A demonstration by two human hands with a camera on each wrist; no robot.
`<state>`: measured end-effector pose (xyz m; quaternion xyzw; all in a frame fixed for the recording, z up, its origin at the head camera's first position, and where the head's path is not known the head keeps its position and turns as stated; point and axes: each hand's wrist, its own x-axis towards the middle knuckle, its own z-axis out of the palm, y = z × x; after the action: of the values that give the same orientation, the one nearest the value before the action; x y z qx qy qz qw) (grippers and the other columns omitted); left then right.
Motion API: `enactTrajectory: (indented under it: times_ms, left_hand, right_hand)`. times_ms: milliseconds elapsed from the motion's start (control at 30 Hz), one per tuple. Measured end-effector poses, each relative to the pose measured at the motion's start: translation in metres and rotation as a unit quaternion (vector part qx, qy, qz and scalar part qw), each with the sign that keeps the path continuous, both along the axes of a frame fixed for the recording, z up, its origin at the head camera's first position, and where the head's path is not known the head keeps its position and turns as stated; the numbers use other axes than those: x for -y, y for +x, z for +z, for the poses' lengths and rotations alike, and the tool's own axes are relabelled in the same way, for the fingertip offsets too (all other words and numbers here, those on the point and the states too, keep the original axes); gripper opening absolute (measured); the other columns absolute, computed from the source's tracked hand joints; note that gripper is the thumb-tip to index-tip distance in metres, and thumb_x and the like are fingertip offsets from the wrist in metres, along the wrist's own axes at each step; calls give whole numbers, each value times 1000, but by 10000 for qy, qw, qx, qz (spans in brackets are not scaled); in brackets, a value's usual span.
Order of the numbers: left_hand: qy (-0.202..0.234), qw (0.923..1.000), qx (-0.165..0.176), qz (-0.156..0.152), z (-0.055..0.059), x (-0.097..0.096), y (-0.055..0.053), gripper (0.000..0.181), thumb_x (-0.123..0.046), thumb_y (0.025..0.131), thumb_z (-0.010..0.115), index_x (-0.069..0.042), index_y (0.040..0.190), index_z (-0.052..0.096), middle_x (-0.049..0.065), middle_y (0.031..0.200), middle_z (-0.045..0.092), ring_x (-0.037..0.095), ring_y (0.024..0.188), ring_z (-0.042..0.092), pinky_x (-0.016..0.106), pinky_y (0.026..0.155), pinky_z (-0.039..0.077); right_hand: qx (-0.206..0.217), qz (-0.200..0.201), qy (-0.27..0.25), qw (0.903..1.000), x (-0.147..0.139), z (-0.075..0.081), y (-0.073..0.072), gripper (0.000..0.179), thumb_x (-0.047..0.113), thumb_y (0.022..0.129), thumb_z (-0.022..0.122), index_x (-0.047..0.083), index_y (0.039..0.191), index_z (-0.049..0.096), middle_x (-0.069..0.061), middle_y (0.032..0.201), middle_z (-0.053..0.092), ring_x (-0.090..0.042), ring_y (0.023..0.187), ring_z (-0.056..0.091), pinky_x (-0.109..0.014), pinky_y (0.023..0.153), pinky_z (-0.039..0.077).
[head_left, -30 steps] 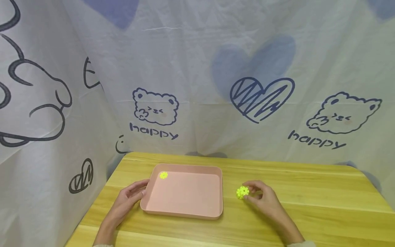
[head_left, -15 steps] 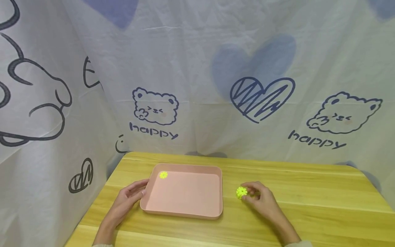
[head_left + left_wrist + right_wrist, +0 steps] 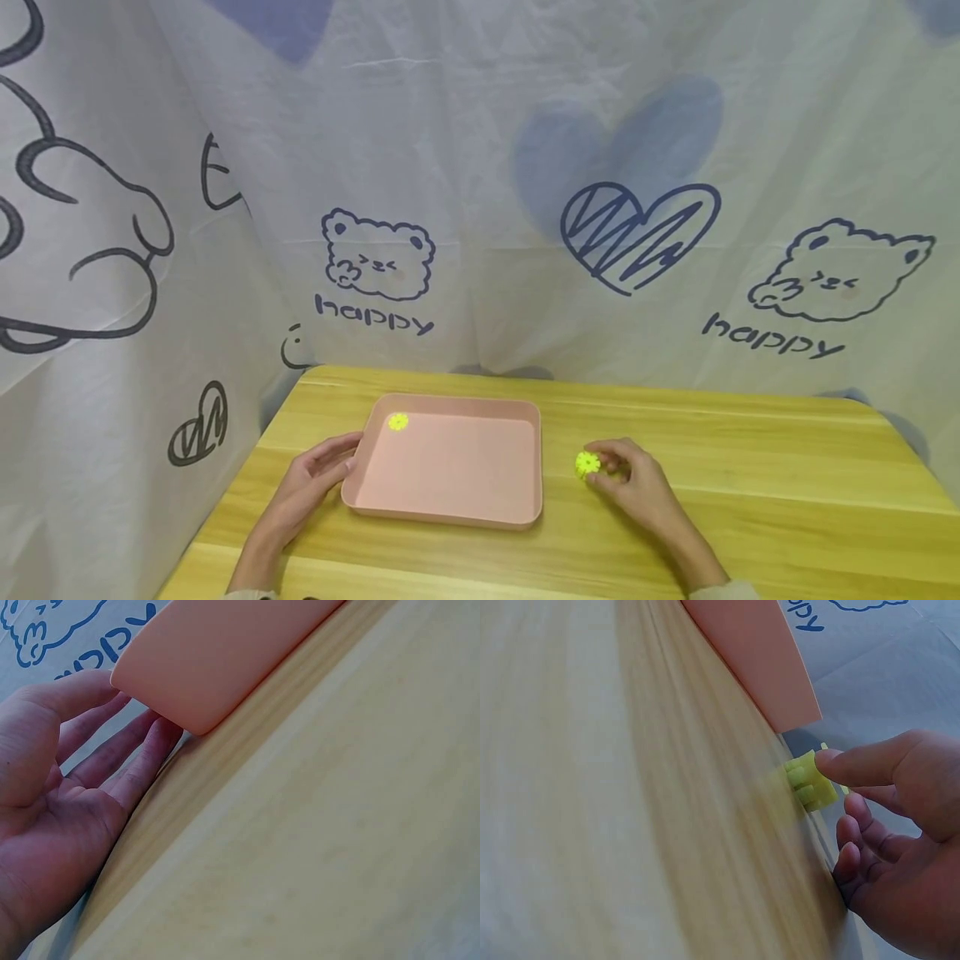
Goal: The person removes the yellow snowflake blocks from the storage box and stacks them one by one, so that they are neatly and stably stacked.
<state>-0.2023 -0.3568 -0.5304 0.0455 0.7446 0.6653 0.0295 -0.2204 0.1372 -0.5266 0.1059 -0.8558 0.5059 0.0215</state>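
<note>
A pink tray (image 3: pixel 450 467) lies on the table, one yellow notched snowflake disc (image 3: pixel 398 422) in its far left corner. My left hand (image 3: pixel 311 479) rests against the tray's left side; in the left wrist view, the thumb and fingers (image 3: pixel 154 750) touch its outer wall, the fingers fairly straight. Right of the tray, my right hand (image 3: pixel 636 483) pinches a small stack of yellow snowflake discs (image 3: pixel 588 464) between thumb and fingertips. In the right wrist view the stack (image 3: pixel 810 780) sits low at the tabletop, its far side hidden by the thumb.
The wooden table (image 3: pixel 780 483) extends right of the hands. A white cloth (image 3: pixel 480 167) with printed bears and hearts hangs behind it and along the left side. The tray's right wall (image 3: pixel 757 660) stands a short way from the stack.
In my right hand, the upper disc, offset to the right a second ago, now lines up with those under it. That hand has shifted slightly left. My left hand stays at the tray.
</note>
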Motion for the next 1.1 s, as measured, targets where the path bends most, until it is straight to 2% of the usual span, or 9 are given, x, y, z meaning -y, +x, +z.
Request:
enactTrajectory:
  times_ms: [333,1100]
  left_hand:
    - [106,9999,-3,-87,2,-1,-2,49,-15,103,64,1,148,50,21,152,49,9,127,59,24,103,50]
    - [41,10000,35,18,0,0,-1,50,-16,102,66,0,147,51,20,151,51,8,126,59,23,103,50]
  right_hand:
    - [-107,174,-15,9998,-2,1,-1,36,5,86,82,6,120,73,-5,97,60,-17,85,54,-23,67,49]
    - [-9,127,85,9999,2,1,1,38,3,85,81,7,122,72,-7,105,61,-20,89,55,-24,70,49]
